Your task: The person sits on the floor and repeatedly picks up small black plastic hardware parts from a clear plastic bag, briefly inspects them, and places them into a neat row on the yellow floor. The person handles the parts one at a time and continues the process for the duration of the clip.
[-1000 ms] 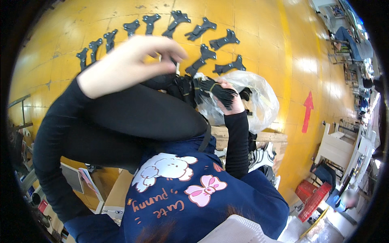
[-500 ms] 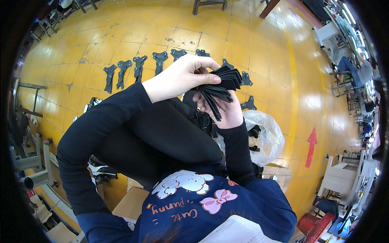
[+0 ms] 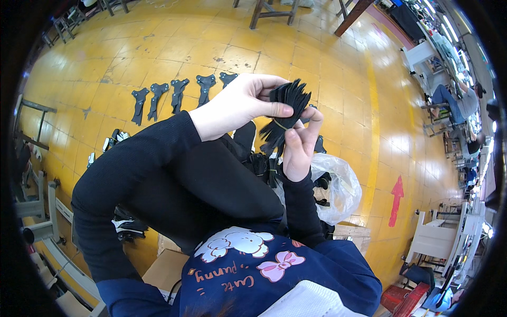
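Note:
My left hand (image 3: pixel 240 103) pinches a thick bundle of black strips (image 3: pixel 290 98) between thumb and fingers, holding it above my knees. The strips fan out at both ends and look like fabric or another flat, soft material. Around their middle runs a thin, pale rubber band (image 3: pixel 279 124). At the bundle's right side, my right hand (image 3: pixel 299 148) has its thumb at the end of this band and its index finger curled behind. Its remaining fingers are partly hidden by the bundle. More dark bundles (image 3: pixel 259 164) lie below, beside my leg.
Black Y-shaped pieces (image 3: pixel 178 95) with metal studs lie in a row on the yellow tiled floor (image 3: pixel 174 53). A clear plastic bag (image 3: pixel 346 187) with black pieces stands at my right. A cardboard box (image 3: pixel 165 268) is at lower left. A stool (image 3: pixel 272 15) stands far ahead; another person (image 3: pixel 466 103) sits at right.
The bundle has turned more upright and its strips are gathered closer. My right hand has moved from beneath it to its side, and the band around the strips now shows.

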Action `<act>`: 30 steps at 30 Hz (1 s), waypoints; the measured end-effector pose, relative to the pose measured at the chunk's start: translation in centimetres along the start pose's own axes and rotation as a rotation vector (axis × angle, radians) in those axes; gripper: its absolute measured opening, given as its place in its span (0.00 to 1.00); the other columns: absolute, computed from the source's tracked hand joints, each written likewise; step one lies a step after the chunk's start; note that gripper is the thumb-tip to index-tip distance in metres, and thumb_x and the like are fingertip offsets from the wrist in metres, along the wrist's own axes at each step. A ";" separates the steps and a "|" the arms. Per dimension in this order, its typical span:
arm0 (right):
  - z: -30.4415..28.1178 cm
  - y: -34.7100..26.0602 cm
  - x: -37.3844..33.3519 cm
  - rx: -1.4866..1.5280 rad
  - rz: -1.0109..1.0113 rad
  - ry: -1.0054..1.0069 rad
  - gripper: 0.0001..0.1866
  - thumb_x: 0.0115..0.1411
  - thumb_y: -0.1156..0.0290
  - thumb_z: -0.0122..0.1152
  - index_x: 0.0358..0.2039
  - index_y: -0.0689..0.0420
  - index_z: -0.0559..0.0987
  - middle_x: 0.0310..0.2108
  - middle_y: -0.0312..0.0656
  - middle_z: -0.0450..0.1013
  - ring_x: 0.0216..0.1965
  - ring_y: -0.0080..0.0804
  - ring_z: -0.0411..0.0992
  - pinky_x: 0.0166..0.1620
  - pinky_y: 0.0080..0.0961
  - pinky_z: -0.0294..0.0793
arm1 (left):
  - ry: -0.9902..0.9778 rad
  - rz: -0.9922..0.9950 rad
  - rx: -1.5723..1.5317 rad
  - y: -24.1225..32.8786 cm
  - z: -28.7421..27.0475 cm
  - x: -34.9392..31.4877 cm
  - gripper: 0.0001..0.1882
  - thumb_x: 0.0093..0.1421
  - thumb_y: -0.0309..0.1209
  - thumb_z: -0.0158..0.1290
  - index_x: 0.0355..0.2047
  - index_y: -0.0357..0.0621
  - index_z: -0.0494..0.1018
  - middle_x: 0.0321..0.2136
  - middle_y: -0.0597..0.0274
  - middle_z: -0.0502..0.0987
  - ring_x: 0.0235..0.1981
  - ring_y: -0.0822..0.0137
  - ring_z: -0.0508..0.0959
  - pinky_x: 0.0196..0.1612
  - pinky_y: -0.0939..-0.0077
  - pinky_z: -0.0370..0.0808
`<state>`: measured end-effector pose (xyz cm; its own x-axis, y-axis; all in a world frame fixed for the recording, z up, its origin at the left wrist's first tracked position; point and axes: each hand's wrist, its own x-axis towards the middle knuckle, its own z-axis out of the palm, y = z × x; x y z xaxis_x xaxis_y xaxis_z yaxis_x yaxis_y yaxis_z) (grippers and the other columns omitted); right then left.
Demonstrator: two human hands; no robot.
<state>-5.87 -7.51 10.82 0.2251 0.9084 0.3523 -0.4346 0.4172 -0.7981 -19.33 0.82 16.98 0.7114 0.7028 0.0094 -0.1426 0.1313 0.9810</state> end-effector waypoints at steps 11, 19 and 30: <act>-0.6 -0.6 -0.3 0.120 0.139 0.162 0.22 0.64 0.71 0.41 0.58 0.63 0.58 0.53 0.47 0.64 0.54 0.36 0.64 0.57 0.32 0.61 | -0.005 -0.020 0.041 -0.2 0.0 -0.2 0.16 0.52 0.25 0.60 0.43 0.36 0.74 0.33 0.67 0.79 0.34 0.80 0.75 0.40 0.83 0.71; -0.5 -0.8 -0.2 0.139 0.153 0.138 0.22 0.64 0.73 0.42 0.58 0.62 0.58 0.52 0.48 0.65 0.50 0.34 0.67 0.53 0.29 0.65 | -0.033 -0.016 0.043 -0.6 0.0 0.0 0.20 0.54 0.24 0.57 0.48 0.36 0.71 0.37 0.66 0.77 0.35 0.78 0.74 0.41 0.82 0.71; -15.6 10.8 -7.3 -1.279 0.263 0.106 0.29 0.53 0.66 0.60 0.53 0.63 0.62 0.43 0.60 0.70 0.43 0.47 0.72 0.47 0.35 0.70 | 0.104 -0.141 0.322 2.6 -3.6 -0.9 0.23 0.65 0.39 0.44 0.56 0.40 0.63 0.48 0.60 0.72 0.46 0.71 0.71 0.53 0.77 0.65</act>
<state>1.45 -10.06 -7.98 0.3533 0.9274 0.1228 0.6413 -0.1445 -0.7536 -22.84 3.04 18.80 0.6321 0.7632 -0.1340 0.1880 0.0168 0.9820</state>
